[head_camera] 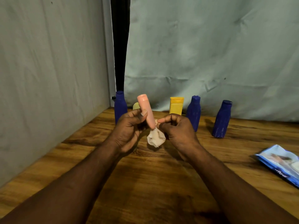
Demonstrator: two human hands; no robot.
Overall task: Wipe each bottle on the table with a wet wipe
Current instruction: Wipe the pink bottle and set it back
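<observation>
My left hand (127, 128) grips a slim pink bottle (146, 110), held above the table with its cap end up and tilted left. My right hand (176, 130) pinches a crumpled white wet wipe (156, 137) against the bottle's lower end. Behind my hands, along the back of the wooden table (80, 159), stand a blue bottle (120, 105) at the left, a pale yellow bottle (136, 106) mostly hidden by the pink one, a yellow bottle (176, 105), and two more blue bottles (194, 112) (221, 118) to the right.
A blue pack of wet wipes (281, 162) lies at the table's right edge. Pale cloth walls close in the table at the left and back, with a dark gap (120, 46) between them.
</observation>
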